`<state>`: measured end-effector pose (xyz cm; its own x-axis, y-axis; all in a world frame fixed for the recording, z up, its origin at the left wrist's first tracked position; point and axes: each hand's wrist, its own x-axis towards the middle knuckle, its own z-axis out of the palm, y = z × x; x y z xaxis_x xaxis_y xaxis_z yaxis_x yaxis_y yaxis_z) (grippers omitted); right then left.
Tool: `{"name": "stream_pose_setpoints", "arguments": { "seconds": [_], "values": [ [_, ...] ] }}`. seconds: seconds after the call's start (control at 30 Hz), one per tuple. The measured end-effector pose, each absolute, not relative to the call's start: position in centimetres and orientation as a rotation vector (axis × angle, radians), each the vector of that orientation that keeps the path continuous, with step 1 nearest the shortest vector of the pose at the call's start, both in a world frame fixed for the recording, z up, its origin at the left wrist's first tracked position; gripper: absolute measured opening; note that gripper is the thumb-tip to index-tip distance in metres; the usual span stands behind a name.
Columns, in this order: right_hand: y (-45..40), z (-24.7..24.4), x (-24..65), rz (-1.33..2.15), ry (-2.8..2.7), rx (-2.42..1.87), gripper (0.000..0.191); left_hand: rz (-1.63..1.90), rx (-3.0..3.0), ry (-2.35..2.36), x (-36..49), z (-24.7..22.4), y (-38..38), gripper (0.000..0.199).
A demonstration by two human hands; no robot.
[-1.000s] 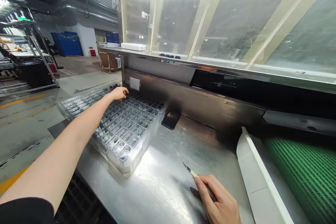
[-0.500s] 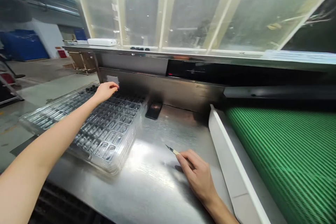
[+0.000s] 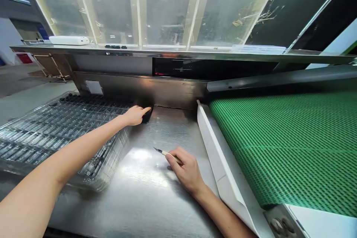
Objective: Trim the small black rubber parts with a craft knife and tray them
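In my right hand [image 3: 186, 169] is a slim craft knife [image 3: 170, 155] with a pale handle, its dark pointed blade aimed up and left above the steel worktop [image 3: 139, 200]. My left hand [image 3: 135, 115] reaches out past the clear plastic trays, index finger stretched over a dark phone [image 3: 147, 115] lying flat near the back panel. The finger covers part of the phone, and I cannot tell if it presses on it. No object shows in that hand. Stacked clear plastic trays [image 3: 111, 171] with rows of compartments holding dark parts lie under my left forearm.
A white upright guard [image 3: 220, 171] divides the worktop from a green conveyor belt [image 3: 284, 141] on the right. Along the back runs a metal shelf [image 3: 178, 52] with a white device [image 3: 69, 40], small black parts [image 3: 115, 47] and clear trays [image 3: 258, 48].
My left hand has moved right, from above the trays to the phone. The view has swung right, showing more of the belt. My right hand still grips the knife.
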<state>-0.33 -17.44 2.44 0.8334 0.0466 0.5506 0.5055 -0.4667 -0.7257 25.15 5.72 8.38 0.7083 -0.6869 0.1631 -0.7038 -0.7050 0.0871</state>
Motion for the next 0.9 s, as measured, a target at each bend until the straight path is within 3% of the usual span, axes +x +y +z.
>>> {"name": "stream_pose_setpoints", "arguments": {
  "seconds": [0.13, 0.37, 0.63, 0.9],
  "values": [
    [-17.3, 2.7, -0.4, -0.578, -0.393, -2.001, 0.054, 0.24, 2.775, -1.128, 25.5, 8.9, 5.3, 0.074],
    [-17.0, 2.6, -0.6, -0.572, -0.378, -1.999, 0.05, 0.53, 2.665, -0.881, 25.5, 14.3, 6.8, 0.056],
    [-16.9, 2.3, -0.2, -0.591, -0.363, -2.004, 0.053, 0.6, 2.498, -0.84, 23.1, 16.3, 5.9, 0.042],
    [-16.3, 1.5, 0.0, -0.641, -0.293, -2.131, 0.025, 0.595, 2.259, -1.038, 19.4, 19.0, 1.7, 0.039]
  ]
}}
